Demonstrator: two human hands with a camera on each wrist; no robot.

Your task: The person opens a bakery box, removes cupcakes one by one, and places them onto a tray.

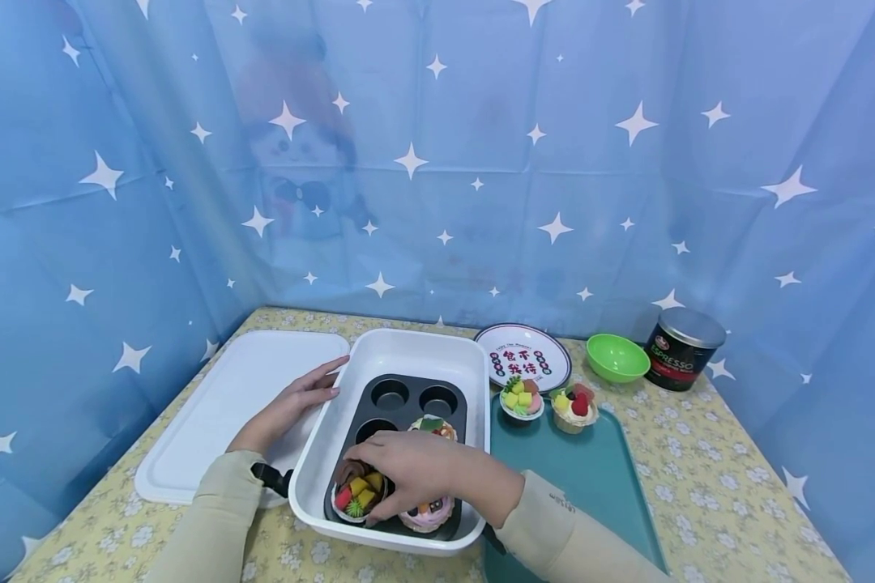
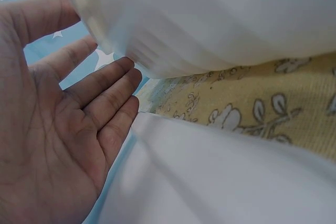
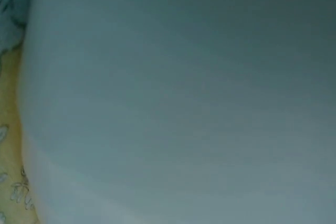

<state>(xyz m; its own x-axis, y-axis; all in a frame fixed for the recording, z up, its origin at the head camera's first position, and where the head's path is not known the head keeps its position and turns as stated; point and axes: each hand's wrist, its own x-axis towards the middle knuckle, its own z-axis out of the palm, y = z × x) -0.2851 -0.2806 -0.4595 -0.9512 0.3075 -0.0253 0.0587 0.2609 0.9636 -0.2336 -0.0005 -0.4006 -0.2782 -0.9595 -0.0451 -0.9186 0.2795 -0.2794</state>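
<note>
A dark muffin tin lies inside a deep white bin. My right hand reaches into the bin and grips a fruit-topped cupcake at the tin's near left, thumb on one side and fingers on the other. Beside it sits a pink-topped cupcake, and another cupcake is partly covered by the hand. My left hand is at the bin's left wall, its fingers extended and fingertips against the rim; the left wrist view shows the open palm. Only the bin's blurred outer wall fills most of the right wrist view.
A white lid-like tray lies left of the bin. To the right, a teal tray bears two fruit cupcakes. Behind are a printed plate, a green bowl and an espresso tin. A blue star-patterned curtain hangs behind the table.
</note>
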